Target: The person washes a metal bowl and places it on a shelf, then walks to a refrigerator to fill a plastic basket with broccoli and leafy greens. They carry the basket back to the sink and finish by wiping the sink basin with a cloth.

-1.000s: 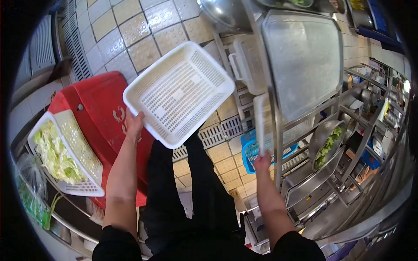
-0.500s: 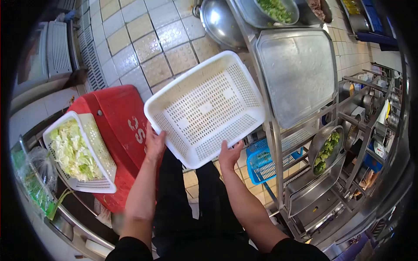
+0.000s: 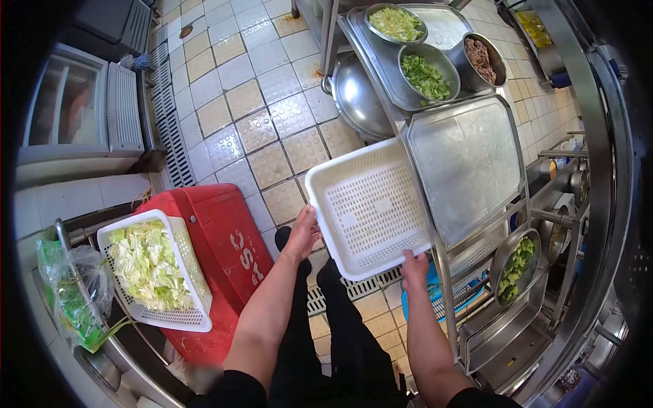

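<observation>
A: What is the head view showing, and what is changing?

B: A person is holding a white basket point(image 3: 367, 207) in front of the body, above the tiled floor point(image 3: 258, 129). Compared with half a second earlier, it is lying closer to the steel rack point(image 3: 446, 289), and its right side is now disappearing behind the rack's edge. Whether the two are touching is not showing.

A: What is that meaning for the handling?

B: A second earlier the right hand point(image 3: 414, 266) was staying off the basket; now both hands are bearing it. The rack is probably leaving little room on that side.

A: How are the hands posing?

B: The left hand point(image 3: 304, 234) is clamping the left side, fingers partly hiding under the rim. The right hand is pinching the near rim towards the right corner; some fingertips are hiding too. Both forearms are stretching forward, the left slanting inward and the right running straighter.

A: What is surrounding them?

B: A metal tray point(image 3: 466, 166) is lying on the rack. To the left, a second basket point(image 3: 192, 268) is holding chopped leaves point(image 3: 149, 265) by a red bin point(image 3: 214, 238).
</observation>
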